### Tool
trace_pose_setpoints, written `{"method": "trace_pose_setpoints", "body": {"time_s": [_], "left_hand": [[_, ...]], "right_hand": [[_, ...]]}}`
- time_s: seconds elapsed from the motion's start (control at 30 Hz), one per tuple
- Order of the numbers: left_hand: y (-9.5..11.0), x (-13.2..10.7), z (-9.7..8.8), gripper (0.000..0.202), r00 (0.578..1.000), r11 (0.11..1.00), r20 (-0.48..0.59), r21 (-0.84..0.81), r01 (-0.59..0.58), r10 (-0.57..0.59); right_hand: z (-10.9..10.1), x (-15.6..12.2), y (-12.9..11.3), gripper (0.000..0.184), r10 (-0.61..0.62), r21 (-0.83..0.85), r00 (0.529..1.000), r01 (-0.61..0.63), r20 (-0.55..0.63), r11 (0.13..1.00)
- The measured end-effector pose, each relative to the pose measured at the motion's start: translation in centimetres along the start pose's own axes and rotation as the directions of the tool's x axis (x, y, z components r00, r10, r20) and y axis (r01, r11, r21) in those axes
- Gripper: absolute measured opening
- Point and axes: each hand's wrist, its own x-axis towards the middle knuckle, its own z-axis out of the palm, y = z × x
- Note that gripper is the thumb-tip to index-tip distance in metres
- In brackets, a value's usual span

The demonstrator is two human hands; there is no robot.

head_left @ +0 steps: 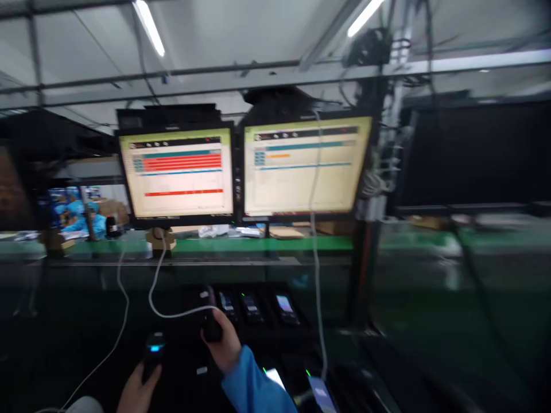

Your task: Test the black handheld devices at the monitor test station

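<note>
Left hand (138,393), one scanner (154,350); right hand (224,344), one cabled device (210,322); two monitors (178,172) (303,166).

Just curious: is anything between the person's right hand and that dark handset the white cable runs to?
Nothing visible does. The right hand grips the dark rectangular handset; the thin white cable loops away to its left, clear of the grip. The left hand holds a separate small black device with a blue light.

Left monitor (177,175) and right monitor (303,166) glow above a green belt (267,245).
</note>
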Motion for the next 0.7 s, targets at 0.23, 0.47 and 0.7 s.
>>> {"method": "trace_pose_setpoints", "body": {"time_s": [0.23,0.47,0.7], "left_hand": [[5.7,-7.0,3.2,0.063,0.915,0.694,0.401,-0.673,0.257,0.05],[6.2,-7.7,2.7,0.062,0.926,0.78,0.378,-0.583,0.227,0.014],[7.6,-8.8,1.5,0.059,0.886,0.723,0.463,-0.612,0.32,0.0]], "right_hand": [[-1.6,-3.2,1.3,0.041,0.092,0.615,0.989,-0.143,0.114,0.775],[0.8,-4.4,1.0,0.045,0.086,0.721,0.996,-0.081,0.03,0.688],[0.0,-5.0,2.4,0.049,0.046,0.615,0.998,-0.062,0.042,0.786]]}}
